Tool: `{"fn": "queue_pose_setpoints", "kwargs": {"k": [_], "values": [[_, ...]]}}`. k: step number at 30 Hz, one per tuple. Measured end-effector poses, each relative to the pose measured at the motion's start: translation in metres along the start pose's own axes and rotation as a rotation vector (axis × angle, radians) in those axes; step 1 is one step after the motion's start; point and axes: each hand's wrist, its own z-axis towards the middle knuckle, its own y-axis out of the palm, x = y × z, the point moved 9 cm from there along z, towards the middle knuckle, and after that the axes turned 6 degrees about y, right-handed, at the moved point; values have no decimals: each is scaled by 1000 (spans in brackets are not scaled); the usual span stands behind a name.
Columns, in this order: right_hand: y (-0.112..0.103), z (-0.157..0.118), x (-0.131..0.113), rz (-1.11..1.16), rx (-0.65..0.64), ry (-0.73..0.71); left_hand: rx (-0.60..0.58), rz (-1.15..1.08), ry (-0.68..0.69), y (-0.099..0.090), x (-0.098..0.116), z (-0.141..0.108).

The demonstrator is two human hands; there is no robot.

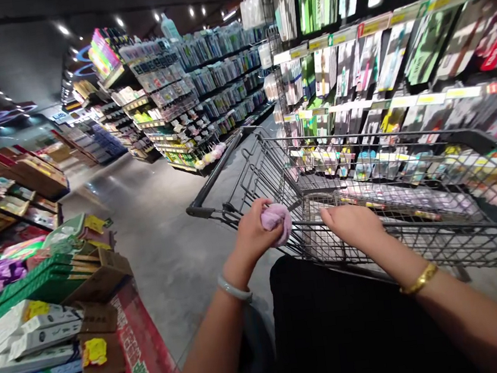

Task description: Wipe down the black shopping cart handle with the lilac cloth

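My left hand [254, 234] is closed round a bunched, soft lilac-pink cloth [279, 218], which bulges out past the thumb and fingers. It is beside the dark wire shopping cart [437, 228], near its handle end. My right hand [355, 225] lies over the cart's near top rim, with the thumb towards the left and the fingers curled down, partly hidden. Inside the cart, a long lilac item [429, 197] lies along the bottom, seen blurred through the wires.
Shelves of hanging packs [351, 67] rise close behind the cart. To the left, cardboard display boxes [98, 329] hold stacked cartons beside a red floor-level strip [135, 349]. A grey aisle floor [145, 228] runs back past another stocked shelf unit [167, 100].
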Motion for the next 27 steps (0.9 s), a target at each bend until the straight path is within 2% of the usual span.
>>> {"fn": "queue_pose_setpoints", "kwargs": {"k": [3, 7, 10, 14, 16, 19, 22, 24, 25, 27], "values": [[-1, 1, 0, -3, 1, 8, -87, 79, 36, 16, -1, 13], [-3, 2, -3, -24, -8, -4, 5, 328, 96, 34, 0, 26], [-5, 2, -5, -43, -4, -18, 40, 376, 119, 47, 12, 20], [-5, 3, -4, -54, 15, -34, -76, 362, 224, 64, 35, 1], [-4, 3, -4, -55, 25, -35, -133, 375, 247, 64, 36, -1], [-2, 1, -5, -44, 23, -42, -270, 296, 212, 59, 18, 11], [-2, -1, -6, -25, 8, -52, -427, 105, 68, 60, -4, 26], [-2, -1, -6, -18, 7, -51, -409, 75, -21, 60, -8, 31], [-1, -1, -5, -17, 9, -52, -365, 92, -21, 61, -4, 31], [0, -1, -4, -24, 21, -64, -272, 136, 81, 66, 17, 26]]}}
